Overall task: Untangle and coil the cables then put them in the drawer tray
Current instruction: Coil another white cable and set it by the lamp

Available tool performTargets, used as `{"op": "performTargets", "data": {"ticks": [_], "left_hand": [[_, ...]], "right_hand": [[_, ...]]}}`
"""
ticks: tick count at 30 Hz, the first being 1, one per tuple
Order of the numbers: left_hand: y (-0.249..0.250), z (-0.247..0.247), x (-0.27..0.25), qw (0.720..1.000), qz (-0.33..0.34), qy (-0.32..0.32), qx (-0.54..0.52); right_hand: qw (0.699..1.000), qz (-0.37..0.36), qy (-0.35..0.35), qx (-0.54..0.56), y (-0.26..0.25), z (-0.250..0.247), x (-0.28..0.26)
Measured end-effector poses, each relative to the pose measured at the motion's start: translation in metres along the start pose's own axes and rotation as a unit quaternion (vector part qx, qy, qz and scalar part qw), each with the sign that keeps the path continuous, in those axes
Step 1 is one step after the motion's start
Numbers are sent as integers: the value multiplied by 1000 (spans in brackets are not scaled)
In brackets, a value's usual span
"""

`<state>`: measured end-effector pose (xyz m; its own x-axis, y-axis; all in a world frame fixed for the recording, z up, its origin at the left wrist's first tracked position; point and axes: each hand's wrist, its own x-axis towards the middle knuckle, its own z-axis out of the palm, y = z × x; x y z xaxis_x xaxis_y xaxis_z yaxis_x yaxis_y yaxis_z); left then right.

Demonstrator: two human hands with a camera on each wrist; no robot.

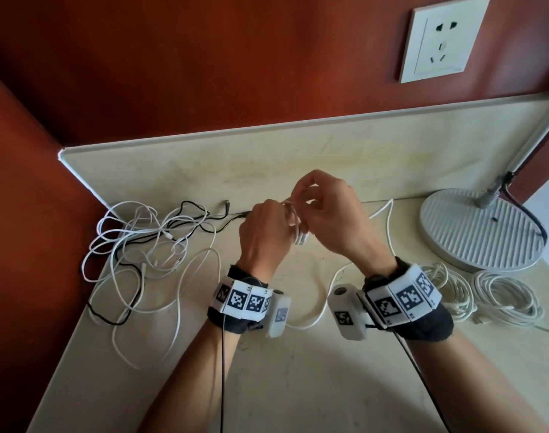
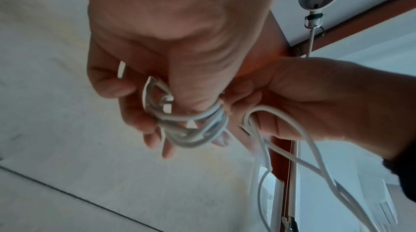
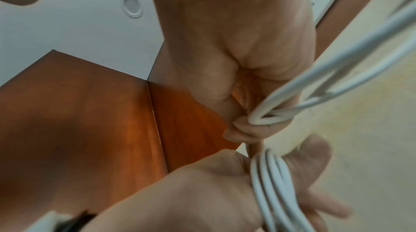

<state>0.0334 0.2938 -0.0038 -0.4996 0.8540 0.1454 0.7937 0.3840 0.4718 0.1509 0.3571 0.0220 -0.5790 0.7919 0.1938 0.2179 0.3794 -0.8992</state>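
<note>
A small coil of white cable point(image 1: 295, 227) is wound around the fingers of my left hand point(image 1: 267, 229), which grips it above the counter. In the left wrist view the coil point(image 2: 193, 127) shows several turns and a white plug end. My right hand point(image 1: 317, 203), close beside the left, pinches a loop of the same cable point(image 3: 268, 119) just above the coil point(image 3: 270, 191). The cable's free length point(image 1: 388, 223) trails down to the counter and passes under my wrists. A tangled heap of white and black cables point(image 1: 148, 245) lies at the left. No drawer tray is in view.
Two coiled white cable bundles point(image 1: 492, 295) lie at the right, near a round ribbed lamp base point(image 1: 479, 229). The cream counter point(image 1: 298, 385) meets a low backsplash and a red-brown wall with a white socket point(image 1: 448, 39).
</note>
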Motion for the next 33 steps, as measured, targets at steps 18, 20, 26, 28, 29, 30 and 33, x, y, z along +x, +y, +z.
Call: {"op": "performTargets", "data": {"ticks": [18, 20, 26, 28, 29, 30, 33], "left_hand": [[-38, -39, 28, 840, -185, 89, -502], [-43, -44, 30, 825, -188, 66, -528], [-49, -45, 25, 846, 59, -152, -507], [-43, -46, 22, 881, 97, -208, -414], [-39, -46, 20, 895, 98, -227, -372], [-35, -44, 20, 899, 88, -254, -347], [-25, -34, 13, 889, 22, -330, -316]], "right_hand": [[971, -24, -199, -131, 12, 0, 4], [969, -12, -218, -118, 19, -7, 7], [963, 41, -251, -88, 29, -22, 12], [964, 60, -233, -113, 35, -24, 15], [964, 67, -222, -128, 38, -25, 17], [964, 72, -212, -141, 41, -26, 19], [962, 82, -203, -160, 47, -27, 21]]}}
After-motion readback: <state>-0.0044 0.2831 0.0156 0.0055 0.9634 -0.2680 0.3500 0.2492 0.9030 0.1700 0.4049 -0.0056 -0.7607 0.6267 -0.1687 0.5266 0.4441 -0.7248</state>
